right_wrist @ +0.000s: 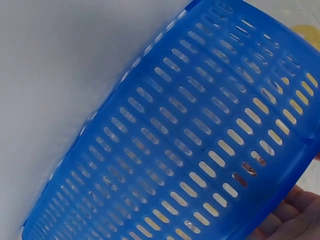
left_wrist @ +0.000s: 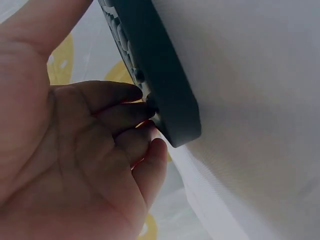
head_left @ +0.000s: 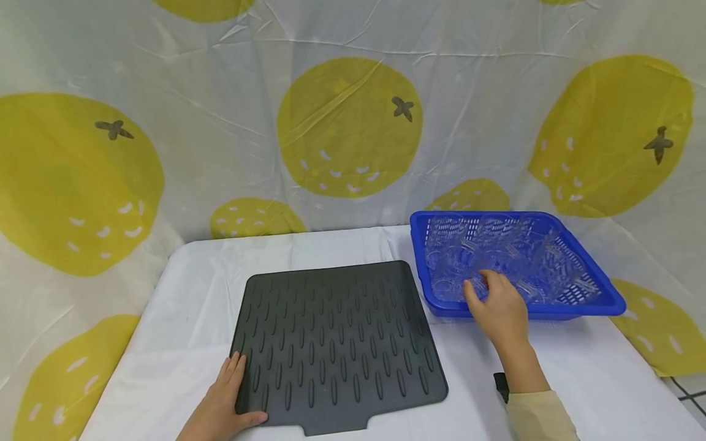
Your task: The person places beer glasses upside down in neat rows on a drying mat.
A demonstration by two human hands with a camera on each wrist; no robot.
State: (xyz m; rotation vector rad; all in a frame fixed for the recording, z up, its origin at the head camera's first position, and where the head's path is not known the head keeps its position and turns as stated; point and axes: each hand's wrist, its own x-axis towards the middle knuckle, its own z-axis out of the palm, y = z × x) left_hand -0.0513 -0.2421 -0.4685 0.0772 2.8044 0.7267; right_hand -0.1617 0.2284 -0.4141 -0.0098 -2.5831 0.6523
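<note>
In the head view my left hand [head_left: 220, 401] rests at the lower left edge of a dark grey ridged drying mat [head_left: 331, 343]. Its fingers lie along the side and the thumb touches the near corner. The left wrist view shows the fingertips [left_wrist: 145, 102] right at the edge of the mat [left_wrist: 165, 75]. My right hand [head_left: 502, 306] is over the front rim of a blue plastic basket [head_left: 592, 306], with thumb and index finger apart beside the clear glasses [head_left: 458, 260] inside. In the right wrist view the basket wall [right_wrist: 200, 140] hides most of that hand [right_wrist: 295, 217].
A white cloth [head_left: 187, 306] covers the table under mat and basket. Behind stands a pale curtain [head_left: 220, 122] printed with yellow fruit. Several clear glasses crowd the basket. A small black object [head_left: 501, 386] shows beside the right wrist, near the beige sleeve [head_left: 540, 416].
</note>
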